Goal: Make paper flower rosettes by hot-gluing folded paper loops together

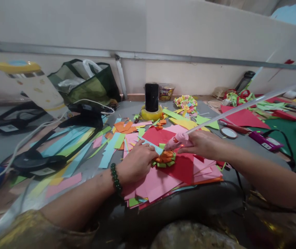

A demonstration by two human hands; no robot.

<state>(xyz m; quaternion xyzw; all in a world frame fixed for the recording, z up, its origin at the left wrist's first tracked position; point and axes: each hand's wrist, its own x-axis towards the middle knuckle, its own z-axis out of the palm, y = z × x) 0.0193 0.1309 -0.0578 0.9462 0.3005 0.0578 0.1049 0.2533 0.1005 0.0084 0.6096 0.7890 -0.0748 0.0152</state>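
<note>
Our left hand pinches the fringed orange-and-green paper flower steady (at its edge) for the pink glue gun our right hand grips.

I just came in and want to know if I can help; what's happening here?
A person's right hand holds a pink glue gun, its nozzle close to an orange and green paper flower. The left hand is at the flower's near side. The flower rests over stacked coloured paper, with cut strips scattered around.
</note>
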